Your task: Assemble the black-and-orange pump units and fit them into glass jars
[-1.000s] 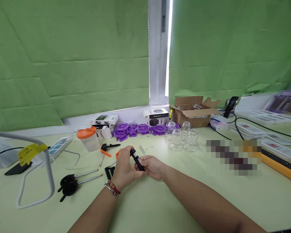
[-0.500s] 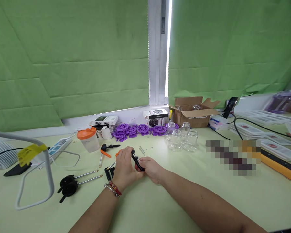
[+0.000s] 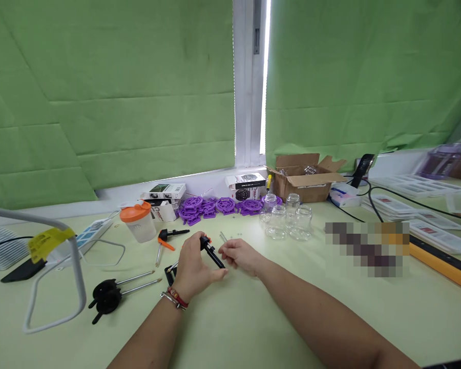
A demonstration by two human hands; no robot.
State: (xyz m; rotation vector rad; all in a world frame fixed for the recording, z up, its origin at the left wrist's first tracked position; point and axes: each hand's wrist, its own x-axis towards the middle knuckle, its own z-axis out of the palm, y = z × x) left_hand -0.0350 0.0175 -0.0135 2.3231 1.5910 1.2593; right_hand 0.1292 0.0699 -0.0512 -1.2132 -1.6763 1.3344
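My left hand (image 3: pixel 194 269) grips a slim black plastic handle-like part (image 3: pixel 213 253), tilted down toward the right. My right hand (image 3: pixel 241 256) is just right of this part, fingertips together in a pinch; what is between them, if anything, is hidden. Thin metal pins (image 3: pixel 223 236) lie on the table right behind its fingertips. Behind my left wrist a black bracket-like piece (image 3: pixel 170 275) is partly covered. To the left lie a black and orange piece with a metal rod (image 3: pixel 164 238) and two round black parts with metal rods (image 3: pixel 106 295).
Purple plastic frames (image 3: pixel 226 205), glass jars (image 3: pixel 278 225) and an open cardboard box (image 3: pixel 305 183) line the back. An orange-lidded cup (image 3: pixel 142 225), a power strip (image 3: pixel 94 233) and a bent grey metal frame (image 3: pixel 79 282) are at left. Tiny nuts lie near the pins.
My right hand has come off the black part and shifted slightly right, toward the pins. My left hand keeps the part, now turned so more of its length shows.
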